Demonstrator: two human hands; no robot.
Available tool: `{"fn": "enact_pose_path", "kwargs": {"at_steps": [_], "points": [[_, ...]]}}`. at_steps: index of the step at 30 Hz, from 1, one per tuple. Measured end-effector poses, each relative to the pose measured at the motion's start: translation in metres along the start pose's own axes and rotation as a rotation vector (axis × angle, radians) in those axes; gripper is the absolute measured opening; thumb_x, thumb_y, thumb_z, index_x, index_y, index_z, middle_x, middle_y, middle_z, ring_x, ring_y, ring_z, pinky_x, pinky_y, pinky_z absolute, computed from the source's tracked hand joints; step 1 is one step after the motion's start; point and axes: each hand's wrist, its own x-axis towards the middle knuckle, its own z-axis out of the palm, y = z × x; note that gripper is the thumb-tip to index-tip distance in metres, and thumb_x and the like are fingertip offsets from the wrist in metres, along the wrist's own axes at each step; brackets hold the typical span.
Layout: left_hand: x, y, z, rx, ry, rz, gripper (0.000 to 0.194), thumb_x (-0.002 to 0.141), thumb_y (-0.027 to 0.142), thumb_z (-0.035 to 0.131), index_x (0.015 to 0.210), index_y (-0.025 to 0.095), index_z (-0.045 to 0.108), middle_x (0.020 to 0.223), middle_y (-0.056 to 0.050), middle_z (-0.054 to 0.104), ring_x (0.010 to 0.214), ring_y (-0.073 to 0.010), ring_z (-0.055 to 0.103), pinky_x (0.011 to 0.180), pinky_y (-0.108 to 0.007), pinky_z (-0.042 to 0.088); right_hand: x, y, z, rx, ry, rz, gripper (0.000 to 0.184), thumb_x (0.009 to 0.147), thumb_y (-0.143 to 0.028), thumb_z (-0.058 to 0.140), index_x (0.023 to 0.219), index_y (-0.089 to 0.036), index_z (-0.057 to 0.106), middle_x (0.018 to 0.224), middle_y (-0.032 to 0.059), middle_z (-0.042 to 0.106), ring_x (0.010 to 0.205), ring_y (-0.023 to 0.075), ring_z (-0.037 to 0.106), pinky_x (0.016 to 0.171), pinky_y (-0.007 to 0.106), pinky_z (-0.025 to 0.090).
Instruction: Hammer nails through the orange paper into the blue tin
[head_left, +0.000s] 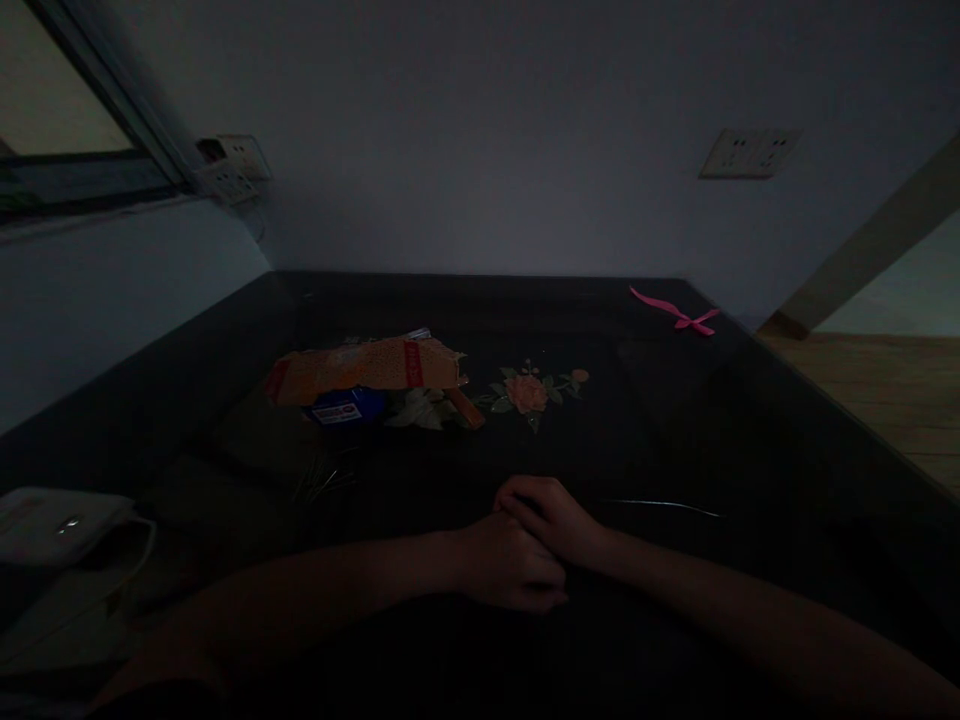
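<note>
In the dim head view my two hands rest together above the dark table. My left hand (pixel 512 562) is closed in a loose fist, its knuckles turned to the right. Behind and partly over it lies my right hand (pixel 553 512), fingers curled against the left one. No object shows in either hand, though the light is poor. To the right of my hands a thin silvery wire (pixel 664 503) lies on the table.
Further back sit a torn brown packet (pixel 367 365), a blue package (pixel 349 408) and a flower pattern (pixel 526 393). Several thin wires (pixel 324 482) lie left, near a white device (pixel 64 522) with a cord. A pink ribbon (pixel 679 313) lies far right, before the wall (pixel 480 150).
</note>
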Motion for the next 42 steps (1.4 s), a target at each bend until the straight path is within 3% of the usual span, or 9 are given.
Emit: {"fn": "enact_pose_path", "kwargs": {"at_steps": [12,27,42], "points": [[-0.0013,0.0000,0.0012,-0.001,0.065,0.007,0.018,0.084,0.028,0.064,0.070,0.017,0.065,0.064,0.001,0.069,0.055,-0.0106,0.057,0.046,-0.026,0.033,0.0000,-0.0046,-0.0022,-0.019,-0.008,0.018,0.017,0.095,-0.028,0.055,0.090,-0.015,0.065,0.084,0.0003,0.068,0.073,0.0148,0.066,0.068,0.034,0.055],[-0.0002,0.0021,-0.0031,0.006,0.003,-0.022,0.016,0.086,0.027,0.062,0.073,0.018,0.066,0.069,0.001,0.071,0.060,-0.0108,0.061,0.050,-0.025,0.037,0.0000,-0.0026,-0.0016,-0.021,-0.006,0.005,0.017,0.095,-0.029,0.055,0.090,-0.015,0.065,0.084,0.0004,0.068,0.073,0.0151,0.066,0.068,0.034,0.054],[-0.0012,0.0007,0.0005,0.006,0.020,-0.009,0.018,0.087,0.027,0.060,0.072,0.017,0.065,0.068,0.000,0.070,0.060,-0.0113,0.059,0.051,-0.025,0.036,0.0000,-0.0005,-0.0006,-0.011,-0.007,0.002,0.017,0.095,-0.029,0.056,0.092,-0.015,0.065,0.088,0.0013,0.069,0.076,0.0158,0.066,0.070,0.036,0.055]]}}
